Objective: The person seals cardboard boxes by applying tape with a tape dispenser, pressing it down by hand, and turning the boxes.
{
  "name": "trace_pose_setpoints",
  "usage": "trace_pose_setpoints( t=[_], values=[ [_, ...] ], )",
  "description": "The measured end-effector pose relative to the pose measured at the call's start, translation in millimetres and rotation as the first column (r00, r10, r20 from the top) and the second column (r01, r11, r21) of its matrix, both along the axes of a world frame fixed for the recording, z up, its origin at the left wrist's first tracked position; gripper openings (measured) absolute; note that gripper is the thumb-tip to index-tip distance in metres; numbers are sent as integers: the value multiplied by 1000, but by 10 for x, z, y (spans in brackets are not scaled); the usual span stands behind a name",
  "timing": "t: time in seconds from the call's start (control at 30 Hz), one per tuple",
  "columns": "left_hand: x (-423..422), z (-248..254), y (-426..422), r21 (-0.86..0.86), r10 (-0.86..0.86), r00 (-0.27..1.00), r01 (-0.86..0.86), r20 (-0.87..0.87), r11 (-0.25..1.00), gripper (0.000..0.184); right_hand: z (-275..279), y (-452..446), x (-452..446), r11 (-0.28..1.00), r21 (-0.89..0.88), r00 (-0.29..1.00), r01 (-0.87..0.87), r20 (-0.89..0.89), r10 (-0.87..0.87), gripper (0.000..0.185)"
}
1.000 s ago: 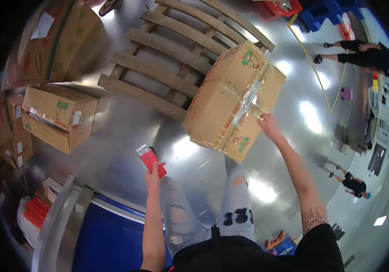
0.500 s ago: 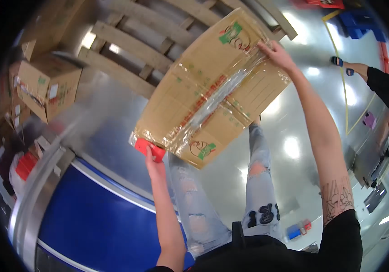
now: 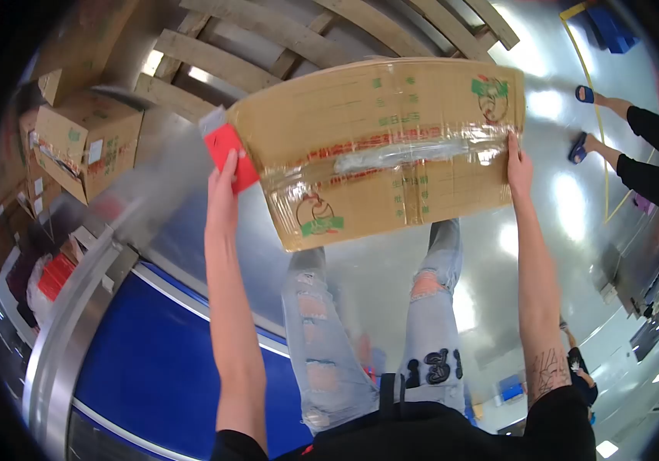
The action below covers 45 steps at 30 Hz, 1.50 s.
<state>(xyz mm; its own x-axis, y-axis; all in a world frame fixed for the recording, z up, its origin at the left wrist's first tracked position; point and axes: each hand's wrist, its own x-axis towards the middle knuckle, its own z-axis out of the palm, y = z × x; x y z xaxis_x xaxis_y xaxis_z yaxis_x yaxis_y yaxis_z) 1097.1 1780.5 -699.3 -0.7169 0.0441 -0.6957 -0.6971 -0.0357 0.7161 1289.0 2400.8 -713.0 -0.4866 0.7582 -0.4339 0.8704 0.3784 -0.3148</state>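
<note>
A large brown cardboard box (image 3: 360, 115), with clear tape along its middle seam and green and red print, is held up in front of my legs. My right hand (image 3: 521, 167) is closed on its right edge, fingers partly hidden behind it. In my left hand (image 3: 224, 184) is a flat red piece (image 3: 231, 159) with a pale, clear-looking end, pinched under the thumb beside the box's left edge. I cannot make out what kind of thing it is, nor whether fingers behind it also touch the box.
Wooden pallets (image 3: 252, 58) lie on the floor beyond the box. Other cartons (image 3: 102, 146) are stacked at the left. A blue conveyor-like surface (image 3: 160, 369) with a metal rail runs at lower left. Another person's sandalled feet (image 3: 581, 146) are at the right.
The box has swung from a steep slant to nearly level. My left hand rose with the red piece, while my right hand moved down and to the right along the box.
</note>
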Motion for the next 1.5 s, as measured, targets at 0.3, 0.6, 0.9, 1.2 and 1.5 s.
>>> trace_pose_setpoints(
  t=[0.3, 0.6, 0.9, 1.2, 1.5],
  values=[
    [-2494, -28, 1368, -285, -717, 654, 659, -241, 696, 52, -305, -1666, 1381, 768, 27, 767, 640, 35, -641, 116],
    [-1257, 1302, 502, -155, -367, 828, 333, -423, 930, 48, -409, -3936, 1487, 295, -506, 286, 811, -98, -953, 113],
    [1730, 325, -1394, -130, 200, 979, -192, 49, 973, 49, 277, -5776, 568, -437, -695, 243, 570, 652, -719, 80],
    [3130, -77, -1978, -122, 540, 794, -528, 280, 840, 46, 527, -5136, -1502, 347, 191, 274, -918, -325, 905, 25],
    [2664, 451, -1401, 146, 824, 340, -940, 453, 307, 51, 679, -5863, -2748, -550, 63, -548, -833, 43, 835, 58]
  ],
)
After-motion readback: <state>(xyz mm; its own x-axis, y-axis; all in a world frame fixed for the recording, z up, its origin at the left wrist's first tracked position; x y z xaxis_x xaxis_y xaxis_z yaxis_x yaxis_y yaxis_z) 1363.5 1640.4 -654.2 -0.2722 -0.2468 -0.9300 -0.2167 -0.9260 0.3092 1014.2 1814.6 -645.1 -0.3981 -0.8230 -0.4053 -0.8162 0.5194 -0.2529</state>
